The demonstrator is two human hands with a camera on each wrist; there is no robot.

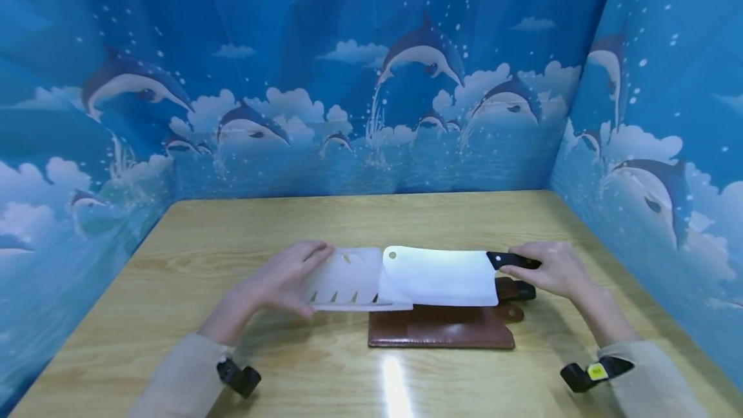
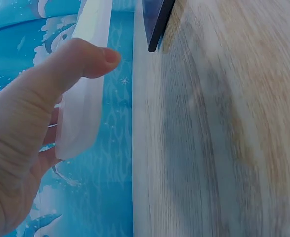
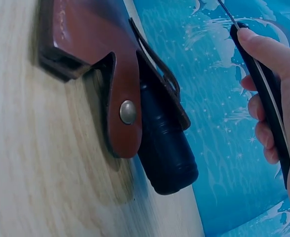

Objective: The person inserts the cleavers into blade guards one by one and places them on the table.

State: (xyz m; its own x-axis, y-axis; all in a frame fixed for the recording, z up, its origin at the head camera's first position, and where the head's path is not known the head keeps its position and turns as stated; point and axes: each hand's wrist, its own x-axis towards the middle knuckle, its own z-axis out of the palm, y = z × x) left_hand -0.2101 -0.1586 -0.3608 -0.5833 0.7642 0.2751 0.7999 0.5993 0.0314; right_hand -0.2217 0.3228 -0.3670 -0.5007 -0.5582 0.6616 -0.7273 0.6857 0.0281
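Head view has both hands at work above the table (image 1: 319,373), right of its middle and well short of its far edge. The left hand (image 1: 290,279) grips a white, slotted blade cover (image 1: 348,276) by its left end, thumb along the near side and fingers behind. The right hand (image 1: 551,268) is wrapped round the black handle (image 1: 519,260) of a cleaver (image 1: 444,276), whose broad blade lies flat to my eye and overlaps the open right end of the cover. Both pieces are held up, clear of the wood.

Under them, nearer the table's right edge than its left, rests a brown leather sheath (image 1: 435,331); the right wrist view shows a studded strap (image 3: 126,111) beside a second, thick black handle (image 3: 168,158) at its end.

I'd judge the step in hand to be working blade and cover along each other; whether in or out, I can't tell from this instant. Either way, the next move calls for keeping the two in one line, the left fingers well off the cutting edge, and a straight, even slide. A tilt might catch the blade's corner on the cover's mouth.
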